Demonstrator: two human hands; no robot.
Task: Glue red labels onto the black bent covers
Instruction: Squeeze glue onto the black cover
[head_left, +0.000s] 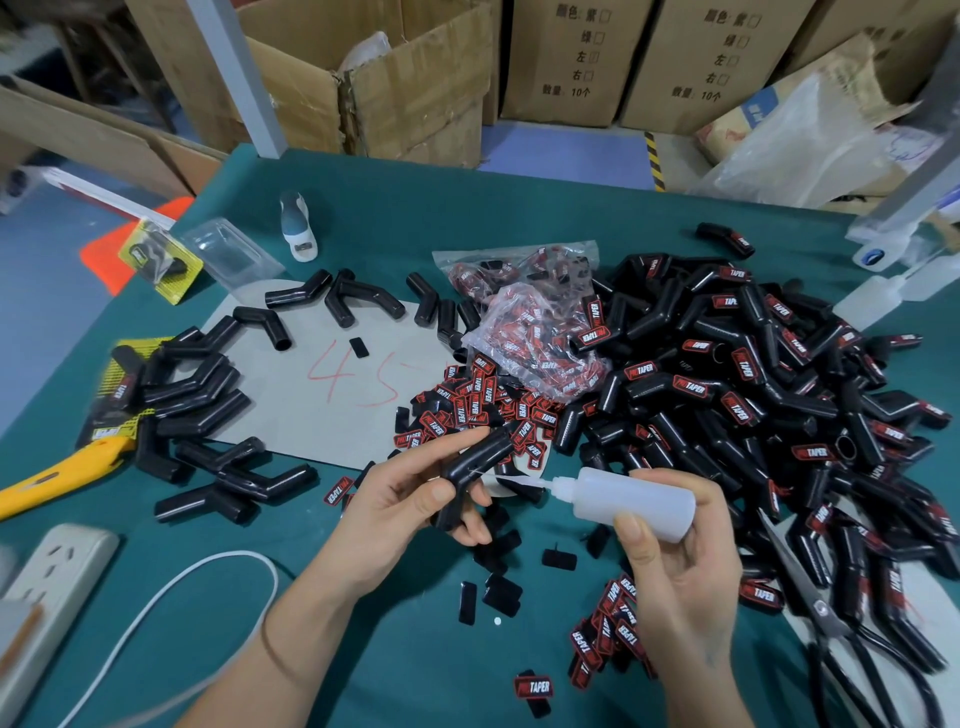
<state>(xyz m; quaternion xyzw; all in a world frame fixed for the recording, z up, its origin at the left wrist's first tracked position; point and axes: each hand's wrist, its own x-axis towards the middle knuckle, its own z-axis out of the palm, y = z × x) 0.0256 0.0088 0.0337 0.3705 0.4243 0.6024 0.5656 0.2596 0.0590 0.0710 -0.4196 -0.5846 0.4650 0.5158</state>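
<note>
Green tabletop (363, 208) carries the work, with cardboard boxes (415, 88) stacked behind its far edge.

Left hand (410, 499) grasps one black bent cover (470, 470) near the middle of the near half of the tabletop, fingers and thumb curled round it, the cover tilted with its upper end pointing away. No label is visible on this cover.

Right hand (675, 551) grasps a white squeeze bottle (631, 501), lying roughly level, its fine nozzle pointing left and reaching the cover. Whether the tip touches cannot be told.

Large heap of covers bearing red labels (753, 374) fills the right half of the tabletop. Smaller group of plain black covers (208, 410) lies toward the left edge, partly on a grey sheet (332, 384) marked in red.

Loose red labels (467, 405) are piled at the centre, just beyond the hands, beside a clear plastic bag (530, 332) holding more. Further labels (608, 634) lie near the near edge, by the right wrist.

Scissors (831, 623) rest toward the near right corner. Power strip (52, 577) and white cable (171, 587) sit at the near left corner. Yellow packaging (47, 478) lies at the left edge.
</note>
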